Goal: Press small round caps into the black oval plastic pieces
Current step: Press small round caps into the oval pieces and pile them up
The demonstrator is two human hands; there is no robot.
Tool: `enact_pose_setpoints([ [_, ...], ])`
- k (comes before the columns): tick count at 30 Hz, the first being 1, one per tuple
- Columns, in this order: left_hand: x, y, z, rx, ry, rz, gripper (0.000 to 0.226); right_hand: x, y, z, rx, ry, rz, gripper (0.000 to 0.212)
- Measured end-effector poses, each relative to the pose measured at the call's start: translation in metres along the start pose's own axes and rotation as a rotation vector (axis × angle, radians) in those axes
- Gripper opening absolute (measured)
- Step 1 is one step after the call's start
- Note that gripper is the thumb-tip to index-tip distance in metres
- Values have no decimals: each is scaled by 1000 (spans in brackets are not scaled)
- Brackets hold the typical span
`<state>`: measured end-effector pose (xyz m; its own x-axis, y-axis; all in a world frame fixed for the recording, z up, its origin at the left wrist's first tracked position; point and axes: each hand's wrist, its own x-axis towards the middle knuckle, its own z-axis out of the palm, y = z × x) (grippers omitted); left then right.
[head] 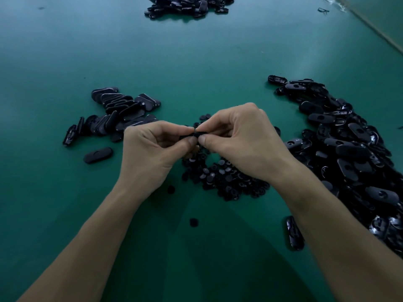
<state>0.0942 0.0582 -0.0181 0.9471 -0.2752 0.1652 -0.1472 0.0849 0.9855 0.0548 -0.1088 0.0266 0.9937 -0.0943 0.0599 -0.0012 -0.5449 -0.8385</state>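
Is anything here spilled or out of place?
Only strays: a round cap and a second cap lie alone on the table between the forearms; one oval piece sits apart below the left pile, another oval piece by the right forearm. The left hand and right hand pinch a black piece.

My left hand (152, 149) and right hand (242, 140) are bare. So are my left forearm (98, 236) and right forearm (327, 225), uncovered all the way to the bottom edge of view. The nails on my fingers (210, 141) are short and plain.
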Motion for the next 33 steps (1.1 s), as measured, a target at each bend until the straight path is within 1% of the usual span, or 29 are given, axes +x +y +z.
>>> enact_pose_setpoints([
  [2,1,-1,-1,43,18,16,21,1,0,0,-7,3,5,15],
  [5,1,-3,-4,222,99,114,25,3,1,-2,-57,24,20,17],
  [7,3,-4,-9,326,214,186,23,3,5,-7,-145,109,38,18],
  [9,8,-5,-19,397,336,228,19,3,11,-17,-294,219,80,23],
  [11,13,-6,-28,479,406,237,13,2,22,-29,-504,263,171,30],
  [13,15,-6,-33,567,429,205,12,-1,32,-42,-699,223,333,38],
  [14,15,-6,-34,608,429,185,12,-3,36,-47,-748,191,420,42],
  [16,15,-6,-35,681,421,166,9,-9,42,-54,-763,140,542,43],
  [18,15,-6,-39,756,416,158,7,-13,47,-56,-774,114,578,42],
  [22,18,-8,-45,817,436,107,8,-14,48,-56,-807,136,538,35],
  [26,18,-8,-43,878,454,38,13,-11,48,-61,-724,189,493,24],
  [28,17,-8,-41,925,462,-3,17,-11,47,-62,-651,214,468,24],
  [30,16,-6,-40,922,459,-11,19,-10,46,-62,-606,230,471,26],
  [33,15,-5,-38,880,464,59,18,-8,46,-64,-593,204,506,32],
])
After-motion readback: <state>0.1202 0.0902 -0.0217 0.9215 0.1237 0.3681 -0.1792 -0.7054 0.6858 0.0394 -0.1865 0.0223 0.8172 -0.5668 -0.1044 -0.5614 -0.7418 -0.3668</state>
